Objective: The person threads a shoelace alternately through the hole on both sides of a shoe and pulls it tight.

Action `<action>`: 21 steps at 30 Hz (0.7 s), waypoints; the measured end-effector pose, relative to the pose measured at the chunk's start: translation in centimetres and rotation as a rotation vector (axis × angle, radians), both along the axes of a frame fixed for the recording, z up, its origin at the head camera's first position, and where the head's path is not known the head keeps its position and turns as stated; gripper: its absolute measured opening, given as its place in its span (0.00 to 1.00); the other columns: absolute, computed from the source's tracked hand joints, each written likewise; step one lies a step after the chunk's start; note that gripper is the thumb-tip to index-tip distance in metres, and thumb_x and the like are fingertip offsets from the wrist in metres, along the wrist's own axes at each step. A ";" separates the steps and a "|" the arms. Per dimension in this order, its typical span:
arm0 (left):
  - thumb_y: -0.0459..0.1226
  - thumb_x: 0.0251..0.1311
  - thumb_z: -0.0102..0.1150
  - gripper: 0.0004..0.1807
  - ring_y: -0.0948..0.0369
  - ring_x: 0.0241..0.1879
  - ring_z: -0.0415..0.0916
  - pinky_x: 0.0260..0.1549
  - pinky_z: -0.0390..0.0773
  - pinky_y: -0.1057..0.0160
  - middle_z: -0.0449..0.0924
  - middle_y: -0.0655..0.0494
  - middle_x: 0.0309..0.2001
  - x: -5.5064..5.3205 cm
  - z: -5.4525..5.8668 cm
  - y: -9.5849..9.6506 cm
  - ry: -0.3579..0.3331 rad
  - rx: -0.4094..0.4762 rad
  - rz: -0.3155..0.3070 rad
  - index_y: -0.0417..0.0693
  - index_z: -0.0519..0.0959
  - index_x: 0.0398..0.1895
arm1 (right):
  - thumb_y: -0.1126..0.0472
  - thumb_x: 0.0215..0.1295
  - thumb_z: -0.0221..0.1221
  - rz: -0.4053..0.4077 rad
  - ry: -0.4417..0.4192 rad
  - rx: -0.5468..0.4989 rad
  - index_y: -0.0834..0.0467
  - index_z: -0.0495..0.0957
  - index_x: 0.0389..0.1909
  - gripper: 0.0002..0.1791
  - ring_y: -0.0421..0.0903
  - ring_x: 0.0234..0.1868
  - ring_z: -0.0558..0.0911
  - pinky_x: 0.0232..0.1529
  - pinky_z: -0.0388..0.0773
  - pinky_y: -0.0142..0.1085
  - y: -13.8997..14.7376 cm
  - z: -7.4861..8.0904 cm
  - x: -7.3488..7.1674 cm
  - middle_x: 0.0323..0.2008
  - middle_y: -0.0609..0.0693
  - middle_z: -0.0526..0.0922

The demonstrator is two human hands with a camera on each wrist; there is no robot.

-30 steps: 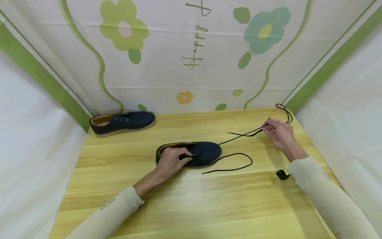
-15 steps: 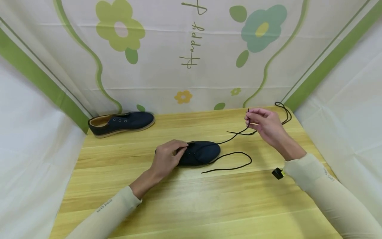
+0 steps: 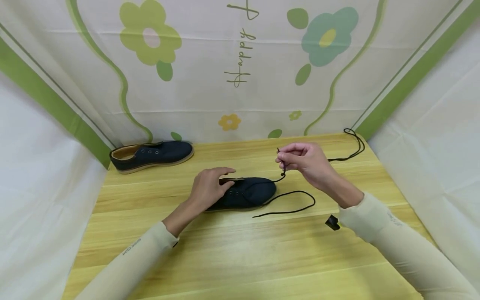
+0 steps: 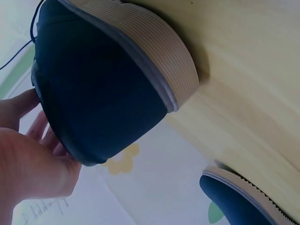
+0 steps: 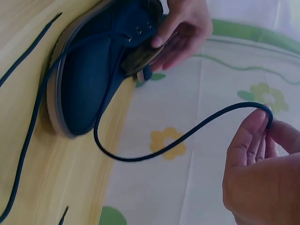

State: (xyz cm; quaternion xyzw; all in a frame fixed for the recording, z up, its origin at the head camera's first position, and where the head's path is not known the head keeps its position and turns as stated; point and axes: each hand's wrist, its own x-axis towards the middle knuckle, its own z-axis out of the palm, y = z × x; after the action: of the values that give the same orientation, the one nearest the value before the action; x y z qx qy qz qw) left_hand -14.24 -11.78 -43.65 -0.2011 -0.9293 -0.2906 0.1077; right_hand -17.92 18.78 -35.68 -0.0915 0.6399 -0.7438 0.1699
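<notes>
A navy shoe [image 3: 256, 193] stands near the middle of the wooden table, toe to the right. My left hand [image 3: 208, 189] is over its opening, thumb and forefinger parted on either side of the tongue [image 5: 138, 58]. In the right wrist view, that thumb touches the tongue's edge. My right hand [image 3: 305, 162] pinches a black shoelace [image 5: 140, 159] close to its tip, right of the toe. The lace hangs in a curve from the shoe's front eyelets. Its other half [image 3: 313, 202] lies looped on the table beside the shoe.
Another navy shoe [image 3: 165, 156], its eyelets without a lace, stands at the back left. A second black shoelace [image 3: 361, 146] lies looped at the back right corner of the table [image 3: 232, 258]. A printed cloth [image 3: 202, 75] hangs behind.
My right hand has carried the lace end leftward, nearer the shoe's toe. My left hand moved from the lacing area to the tongue, and its thumb and forefinger have spread apart.
</notes>
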 end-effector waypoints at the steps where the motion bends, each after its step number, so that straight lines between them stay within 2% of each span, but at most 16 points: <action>1: 0.36 0.64 0.76 0.18 0.60 0.13 0.70 0.14 0.58 0.67 0.91 0.50 0.51 -0.1 0.0 0.1 -0.025 -0.002 0.003 0.52 0.89 0.57 | 0.71 0.73 0.64 0.006 0.000 0.007 0.63 0.87 0.44 0.05 0.45 0.33 0.89 0.39 0.88 0.38 -0.4 0.0 0.2 0.36 0.54 0.91; 5: 0.38 0.64 0.75 0.16 0.60 0.27 0.85 0.16 0.66 0.67 0.92 0.53 0.47 -0.5 -0.1 0.3 -0.075 -0.015 0.018 0.52 0.90 0.55 | 0.71 0.73 0.64 0.022 -0.010 0.029 0.70 0.84 0.48 0.07 0.45 0.32 0.89 0.37 0.88 0.37 -2.0 -0.1 0.8 0.35 0.53 0.91; 7: 0.39 0.64 0.76 0.15 0.58 0.35 0.88 0.18 0.72 0.65 0.92 0.55 0.45 -0.7 -0.2 0.4 -0.090 -0.016 0.027 0.51 0.90 0.54 | 0.71 0.73 0.64 0.032 -0.011 0.044 0.74 0.81 0.50 0.10 0.45 0.33 0.89 0.37 0.88 0.37 -2.6 -0.3 1.0 0.35 0.53 0.91; 9: 0.40 0.64 0.76 0.14 0.57 0.33 0.88 0.18 0.73 0.64 0.92 0.56 0.44 -0.8 -0.3 0.4 -0.098 -0.018 0.034 0.52 0.91 0.52 | 0.70 0.74 0.64 0.045 -0.013 0.059 0.76 0.80 0.51 0.13 0.46 0.34 0.89 0.38 0.88 0.37 -3.2 -0.6 1.2 0.35 0.54 0.91; 16: 0.42 0.65 0.75 0.10 0.63 0.21 0.79 0.14 0.67 0.63 0.93 0.57 0.41 -1.1 -0.9 0.6 -0.095 0.012 0.047 0.53 0.93 0.47 | 0.68 0.74 0.64 0.083 -0.025 0.090 0.71 0.84 0.49 0.09 0.44 0.34 0.90 0.36 0.87 0.35 -4.8 -2.2 1.6 0.36 0.53 0.91; 21: 0.45 0.67 0.73 0.06 0.65 0.20 0.77 0.14 0.67 0.63 0.92 0.59 0.37 -1.3 -1.2 0.8 -0.103 0.029 0.082 0.58 0.94 0.42 | 0.69 0.74 0.64 0.076 -0.041 0.093 0.74 0.82 0.50 0.11 0.43 0.34 0.90 0.35 0.87 0.33 -5.4 -3.8 1.7 0.36 0.53 0.91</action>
State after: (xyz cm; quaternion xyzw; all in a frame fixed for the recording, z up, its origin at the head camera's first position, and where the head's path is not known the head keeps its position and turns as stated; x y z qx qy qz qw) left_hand -15.52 -11.00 -44.86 -0.1460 -0.9368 -0.3091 0.0744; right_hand -16.20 13.36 -39.46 -0.0924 0.6663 -0.7080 0.2152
